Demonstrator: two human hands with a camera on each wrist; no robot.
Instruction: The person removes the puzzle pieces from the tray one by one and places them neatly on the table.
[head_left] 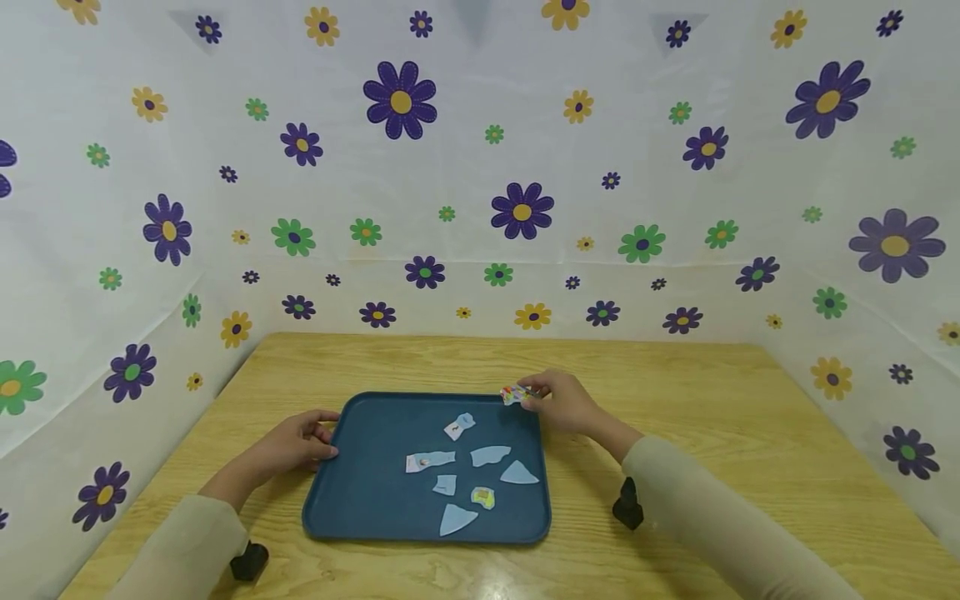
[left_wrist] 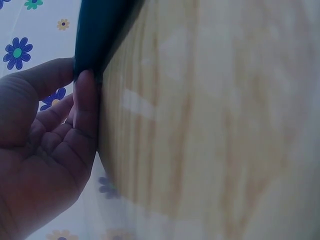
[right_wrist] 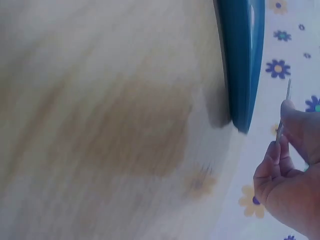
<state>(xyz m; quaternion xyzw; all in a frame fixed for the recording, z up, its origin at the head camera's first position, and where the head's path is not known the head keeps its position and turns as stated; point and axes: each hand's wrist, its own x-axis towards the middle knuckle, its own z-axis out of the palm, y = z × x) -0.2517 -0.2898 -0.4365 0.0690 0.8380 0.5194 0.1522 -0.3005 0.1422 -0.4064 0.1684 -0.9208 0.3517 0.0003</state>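
Note:
A dark blue tray (head_left: 360, 500) lies on the table with several torn-looking paper pieces on it, among them a yellow one (head_left: 483, 497) and a long pale one (head_left: 431, 462). At the tray's left rim, my left hand (head_left: 296, 442) holds the edge between thumb and fingers; the left wrist view shows this hand (left_wrist: 55, 135) against the tray edge (left_wrist: 97, 40). My right hand (head_left: 562, 402) pinches a multicoloured piece (head_left: 513, 394) over the far right corner. Seen edge-on in the right wrist view, the thin piece (right_wrist: 288, 90) is between the thumb and fingers of this hand (right_wrist: 290, 170).
The wooden table (head_left: 675, 400) extends around the tray on all sides. White cloth (head_left: 465, 167) with purple, yellow and green flowers stands behind the table and at both sides. A dark band or mount sits at each wrist.

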